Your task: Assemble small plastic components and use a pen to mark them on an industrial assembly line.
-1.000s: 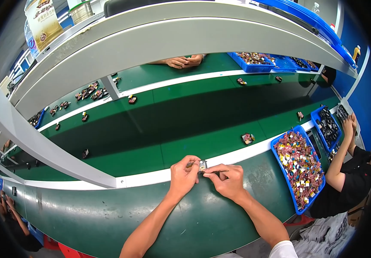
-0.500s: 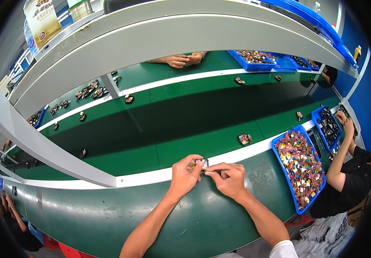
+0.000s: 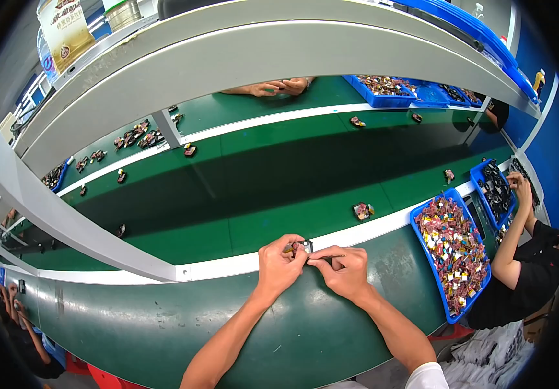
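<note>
Black-rimmed and pale-faced, the small squarish piece (image 3: 307, 246) sits pinched in our left hand (image 3: 279, 266); just right of that grip, our right hand (image 3: 345, 272) pinches a thin, dark, stick-like tool (image 3: 326, 259). We'd best hold the piece firmly and steer the tool lightly.

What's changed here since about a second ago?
On the flat green belt, the small pink-and-black part slid left, as did other small loose parts. A co-worker's bare hands at right shifted slightly left. The left hand kept its grip on the small black-framed device, the right hand on the thin dark tool; the blue plastic tray stayed put.
</note>
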Motion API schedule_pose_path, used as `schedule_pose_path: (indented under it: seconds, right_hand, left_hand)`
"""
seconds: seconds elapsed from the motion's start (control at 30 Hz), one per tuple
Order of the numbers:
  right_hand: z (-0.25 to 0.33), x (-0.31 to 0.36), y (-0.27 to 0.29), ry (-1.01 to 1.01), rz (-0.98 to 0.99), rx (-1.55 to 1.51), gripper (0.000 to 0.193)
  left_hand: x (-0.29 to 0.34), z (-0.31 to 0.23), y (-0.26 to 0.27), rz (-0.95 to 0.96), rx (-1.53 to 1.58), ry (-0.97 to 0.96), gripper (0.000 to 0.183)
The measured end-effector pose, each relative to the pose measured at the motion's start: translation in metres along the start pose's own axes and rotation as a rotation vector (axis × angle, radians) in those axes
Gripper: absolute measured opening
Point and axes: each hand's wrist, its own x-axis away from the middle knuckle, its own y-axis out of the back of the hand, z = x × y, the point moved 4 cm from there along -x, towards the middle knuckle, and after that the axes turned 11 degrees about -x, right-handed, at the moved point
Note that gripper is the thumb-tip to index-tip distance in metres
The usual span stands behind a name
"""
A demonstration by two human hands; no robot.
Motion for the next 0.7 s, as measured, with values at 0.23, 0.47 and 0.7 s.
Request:
schedule_pose_path:
  seconds: [0.23, 0.47, 0.7]
  right_hand:
    - [0.001, -0.001, -0.001, -0.002, 0.005, 0.004, 0.013]
    - [0.001, -0.001, -0.003, 0.006, -0.023, -0.035, 0.016]
    - [0.001, -0.001, -0.002, -0.009, 0.009, -0.002, 0.014]
  left_hand:
    - [0.000, 0.007, -0.001, -0.079, -0.102, -0.068, 0.014]
    - [-0.002, 0.014, -0.001, -0.085, -0.148, -0.152, 0.013]
    - [-0.001, 0.006, -0.001, -0.008, -0.031, -0.004, 0.011]
